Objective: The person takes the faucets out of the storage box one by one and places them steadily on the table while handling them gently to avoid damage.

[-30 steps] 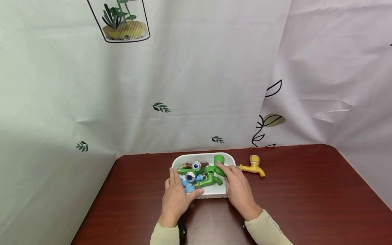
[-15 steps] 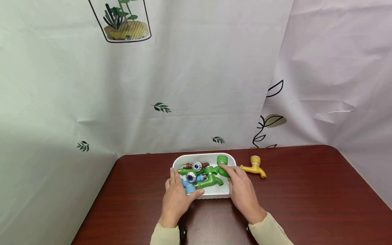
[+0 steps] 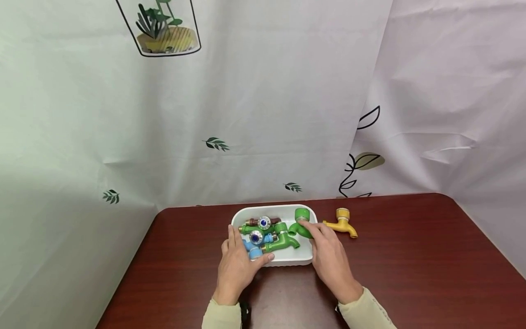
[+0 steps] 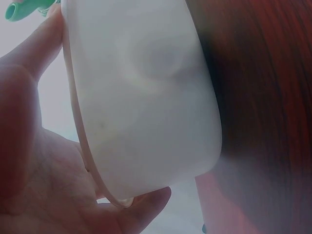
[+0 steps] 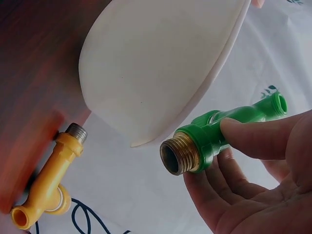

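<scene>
A white plastic basin (image 3: pixel 287 263) holds several taps. My left hand (image 3: pixel 236 267) grips its near left corner, thumb at the front rim and fingers along the left side. My right hand (image 3: pixel 332 260) pinches a green tap (image 5: pixel 209 136) between thumb and fingers over the basin's right end. In the right wrist view its brass threaded end faces the camera. Inside lie another green tap (image 3: pixel 283 243), a blue tap (image 3: pixel 255 252) partly behind my left hand, a tap with a green body (image 3: pixel 250 229) and a brown tap (image 3: pixel 252 222). Two round silver-and-blue handles show among them.
A yellow tap (image 3: pixel 342 225) lies on the dark red wooden table (image 3: pixel 411 256), just right of the basin. White cloth (image 3: pixel 267 114) with printed leaves hangs behind the table and along both sides.
My right hand has moved slightly right with the green tap, away from the other green tap in the basin. My left hand has stayed at the basin's corner.
</scene>
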Motion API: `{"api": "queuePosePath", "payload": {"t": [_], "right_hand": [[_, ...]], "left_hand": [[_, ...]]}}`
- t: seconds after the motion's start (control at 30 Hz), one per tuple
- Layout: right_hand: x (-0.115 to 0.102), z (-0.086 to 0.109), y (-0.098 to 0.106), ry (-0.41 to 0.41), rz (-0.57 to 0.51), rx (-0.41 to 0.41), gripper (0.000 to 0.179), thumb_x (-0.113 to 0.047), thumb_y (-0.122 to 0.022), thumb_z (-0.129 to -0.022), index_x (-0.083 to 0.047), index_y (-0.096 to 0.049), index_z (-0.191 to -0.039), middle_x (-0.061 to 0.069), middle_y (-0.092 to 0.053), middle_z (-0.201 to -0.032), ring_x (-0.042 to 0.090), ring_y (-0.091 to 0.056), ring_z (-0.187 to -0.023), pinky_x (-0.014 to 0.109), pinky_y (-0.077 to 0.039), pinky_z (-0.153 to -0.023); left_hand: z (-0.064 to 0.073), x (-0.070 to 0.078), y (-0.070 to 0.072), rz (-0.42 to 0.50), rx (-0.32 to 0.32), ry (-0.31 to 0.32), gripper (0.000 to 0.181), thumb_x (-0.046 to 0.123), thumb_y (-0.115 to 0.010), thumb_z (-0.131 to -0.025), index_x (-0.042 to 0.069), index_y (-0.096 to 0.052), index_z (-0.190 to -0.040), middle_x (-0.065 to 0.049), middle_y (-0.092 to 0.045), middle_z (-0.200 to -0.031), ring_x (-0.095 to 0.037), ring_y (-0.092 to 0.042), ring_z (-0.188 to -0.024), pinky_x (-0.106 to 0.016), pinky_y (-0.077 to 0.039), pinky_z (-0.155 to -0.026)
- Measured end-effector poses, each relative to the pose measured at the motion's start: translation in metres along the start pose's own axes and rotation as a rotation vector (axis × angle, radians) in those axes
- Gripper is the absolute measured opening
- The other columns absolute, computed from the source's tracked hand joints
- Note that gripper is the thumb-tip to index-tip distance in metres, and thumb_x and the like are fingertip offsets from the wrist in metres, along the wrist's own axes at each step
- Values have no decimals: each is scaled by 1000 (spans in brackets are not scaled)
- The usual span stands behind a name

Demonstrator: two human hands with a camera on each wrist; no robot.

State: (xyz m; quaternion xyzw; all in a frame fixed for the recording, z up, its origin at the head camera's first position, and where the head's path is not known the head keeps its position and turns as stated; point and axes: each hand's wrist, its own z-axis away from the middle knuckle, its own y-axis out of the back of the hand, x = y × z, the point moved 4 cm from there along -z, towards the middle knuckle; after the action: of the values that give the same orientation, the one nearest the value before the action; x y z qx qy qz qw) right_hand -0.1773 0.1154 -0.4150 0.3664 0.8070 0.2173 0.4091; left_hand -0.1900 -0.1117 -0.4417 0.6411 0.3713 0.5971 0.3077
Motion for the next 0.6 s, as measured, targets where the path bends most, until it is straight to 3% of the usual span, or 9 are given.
{"api": "queuePosePath", "payload": {"t": [0.6], "right_hand": [[9, 5, 11, 8, 34, 19, 58, 20, -69, -78, -12, -69, -126, 12, -66, -107, 33, -64, -100, 47, -54, -81]], "left_hand": [[-1, -2, -2, -2, -6, 2, 128, 66, -81, -72, -14, -22, -153, -29, -17, -162, -45, -33, -137, -55, -48, -93]]}}
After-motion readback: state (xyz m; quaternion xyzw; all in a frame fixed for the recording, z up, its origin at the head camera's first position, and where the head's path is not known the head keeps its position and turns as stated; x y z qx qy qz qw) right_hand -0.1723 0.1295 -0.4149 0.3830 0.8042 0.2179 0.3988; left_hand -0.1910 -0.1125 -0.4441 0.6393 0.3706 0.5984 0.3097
